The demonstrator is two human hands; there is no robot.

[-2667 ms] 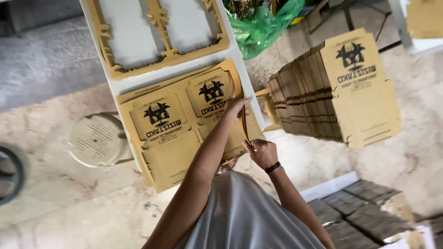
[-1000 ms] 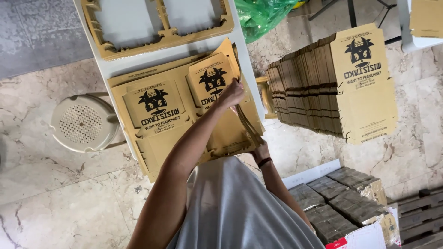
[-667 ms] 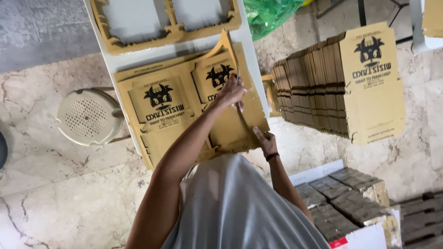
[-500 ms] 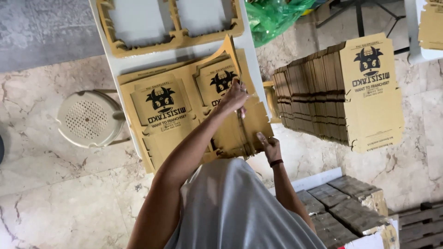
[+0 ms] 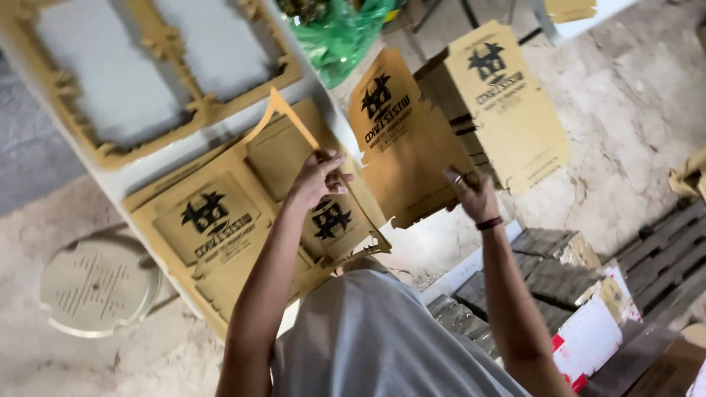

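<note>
Right hand (image 5: 471,192) pinches the lower edge of a die-cut cardboard box blank (image 5: 401,140) with black print, holding it up tilted in the air, off the right edge of the white table (image 5: 110,192) and in front of the upright stack of printed blanks (image 5: 507,95) on the floor. Left hand (image 5: 318,176) is closed on a thin strip of cardboard offcut (image 5: 283,114), lifted above the pile of printed cardboard sheets (image 5: 213,228) lying at the near edge of the table. One sheet in that pile shows two printed panels, partly torn free at the right side. Farther along the table lies a cardboard waste frame (image 5: 158,95) with two big cut-out windows, white tabletop showing through. Green plastic bag (image 5: 338,37) sits just off the table's far corner. Round perforated stool seat (image 5: 95,283) on the floor, left of the table. Bundles of flat dark packs (image 5: 544,265) stacked on the floor at right, under the right forearm. Black band on the right wrist.
</note>
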